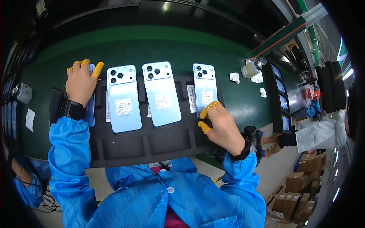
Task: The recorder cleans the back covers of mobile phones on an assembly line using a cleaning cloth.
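Observation:
Light-blue smartphones lie back side up in a row on a black slotted tray. My left hand, with yellow finger cots, covers the leftmost phone; its fingers curl at the phone's top end and the thumb is on its right side. My right hand, also in yellow finger cots, grips the lower end of the rightmost phone. Between my hands lie a second phone and a slightly tilted third phone. Each of these two has three camera lenses and a white label. Other white labels show beside the phones.
The tray sits on a green workbench. At the right are a bottle, crumpled white tissues and a black rack of phones. Another bottle and more phones stand left. Cardboard boxes and people are beyond.

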A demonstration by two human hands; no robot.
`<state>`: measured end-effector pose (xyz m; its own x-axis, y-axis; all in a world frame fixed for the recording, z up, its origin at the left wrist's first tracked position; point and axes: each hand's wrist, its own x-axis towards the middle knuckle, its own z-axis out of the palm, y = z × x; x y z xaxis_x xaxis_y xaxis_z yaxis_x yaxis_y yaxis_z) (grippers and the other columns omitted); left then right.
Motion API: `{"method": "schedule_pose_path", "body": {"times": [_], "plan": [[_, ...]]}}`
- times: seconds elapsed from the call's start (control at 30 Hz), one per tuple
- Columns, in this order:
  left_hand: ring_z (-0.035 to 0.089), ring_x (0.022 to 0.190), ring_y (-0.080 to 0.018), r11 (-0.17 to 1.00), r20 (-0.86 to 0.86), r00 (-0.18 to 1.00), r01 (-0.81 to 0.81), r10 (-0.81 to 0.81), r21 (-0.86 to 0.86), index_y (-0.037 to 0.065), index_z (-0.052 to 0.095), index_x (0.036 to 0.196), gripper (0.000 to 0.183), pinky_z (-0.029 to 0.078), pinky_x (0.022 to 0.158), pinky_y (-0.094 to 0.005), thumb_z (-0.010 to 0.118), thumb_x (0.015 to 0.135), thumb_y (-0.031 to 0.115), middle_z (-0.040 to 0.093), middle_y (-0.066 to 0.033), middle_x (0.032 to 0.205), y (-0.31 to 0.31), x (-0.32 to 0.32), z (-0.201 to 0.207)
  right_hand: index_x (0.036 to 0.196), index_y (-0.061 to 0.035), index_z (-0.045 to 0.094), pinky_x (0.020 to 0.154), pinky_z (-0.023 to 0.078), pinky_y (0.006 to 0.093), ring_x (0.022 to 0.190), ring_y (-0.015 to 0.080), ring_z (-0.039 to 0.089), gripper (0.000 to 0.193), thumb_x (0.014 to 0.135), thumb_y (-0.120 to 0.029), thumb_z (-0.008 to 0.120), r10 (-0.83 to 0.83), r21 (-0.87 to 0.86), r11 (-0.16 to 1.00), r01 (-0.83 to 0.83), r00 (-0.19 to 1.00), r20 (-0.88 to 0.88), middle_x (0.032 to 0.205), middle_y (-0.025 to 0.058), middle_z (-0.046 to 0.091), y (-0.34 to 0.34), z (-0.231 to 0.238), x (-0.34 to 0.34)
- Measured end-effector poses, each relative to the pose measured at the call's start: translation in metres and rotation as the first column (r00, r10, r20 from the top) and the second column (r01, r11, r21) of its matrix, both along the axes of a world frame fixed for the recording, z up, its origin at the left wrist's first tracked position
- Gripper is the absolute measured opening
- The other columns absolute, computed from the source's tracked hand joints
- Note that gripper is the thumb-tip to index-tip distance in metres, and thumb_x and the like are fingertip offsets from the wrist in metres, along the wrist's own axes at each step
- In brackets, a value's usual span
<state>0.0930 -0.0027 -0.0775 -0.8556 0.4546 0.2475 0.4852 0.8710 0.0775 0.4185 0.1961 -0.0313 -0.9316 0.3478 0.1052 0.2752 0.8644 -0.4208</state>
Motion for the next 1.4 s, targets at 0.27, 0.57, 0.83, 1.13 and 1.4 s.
{"method": "schedule_pose_path", "body": {"times": [0.27,0.57,0.83,1.13,1.4], "plan": [[0.052,0.116,-0.037,0.997,-0.091,0.995,-0.049,0.044,-0.051,-0.003,0.059,0.119,0.042,0.046,0.093,-0.0455,0.063,0.09,0.026,0.052,-0.0223,0.127,0.006,0.01,0.01,0.085,0.0023,0.056,0.073,0.047,0.0427,0.085,0.0373,0.055,0.021,0.068,0.0,0.069,0.083,0.183,0.98,-0.079,0.996,-0.012,0.089,0.0194,0.054,0.006,-0.006,-0.006],[0.049,0.122,-0.0384,0.501,-0.084,0.511,0.858,-0.855,0.116,0.006,0.057,0.127,0.056,0.033,0.11,-0.0468,0.075,0.078,0.025,0.055,-0.0181,0.128,0.04,0.127,0.021,0.084,0.0037,0.059,0.063,0.047,0.0293,0.067,0.0161,0.057,0.014,0.079,-0.009,0.057,-0.157,-0.667,0.718,0.2,0.98,0.125,0.076,0.0109,0.061,0.068,-0.009,-0.012],[0.048,0.127,-0.0272,0.12,-0.058,0.125,0.989,-0.99,0.083,0.002,0.052,0.132,0.069,0.024,0.115,-0.0424,0.063,0.082,0.048,0.056,-0.0147,0.13,0.081,0.178,-0.006,0.087,0.0053,0.06,0.063,0.048,0.0291,0.068,0.0168,0.058,0.017,0.077,-0.008,0.055,-0.175,-0.654,0.722,0.226,0.974,0.144,0.075,0.0108,0.062,0.063,-0.009,-0.012],[0.052,0.123,-0.0262,0.065,0.036,0.063,0.996,-0.997,0.063,-0.002,0.055,0.127,0.064,0.034,0.109,-0.037,0.059,0.085,0.047,0.057,-0.0143,0.13,0.086,0.176,-0.011,0.088,0.0039,0.062,0.064,0.047,0.0331,0.067,0.022,0.06,0.017,0.076,-0.007,0.058,-0.188,-0.482,0.84,0.247,0.968,0.168,0.077,0.0154,0.064,0.063,-0.011,-0.015],[0.05,0.124,-0.0268,0.111,-0.024,0.12,0.968,-0.992,0.225,0.001,0.054,0.129,0.067,0.032,0.11,-0.0395,0.057,0.084,0.051,0.054,-0.015,0.132,0.087,0.181,-0.018,0.094,-0.0008,0.059,0.061,0.045,0.0246,0.071,0.0122,0.057,0.014,0.086,-0.012,0.056,-0.324,-0.682,0.637,-0.36,0.677,-0.661,0.084,0.0058,0.058,0.066,0.071,0.01]]}}
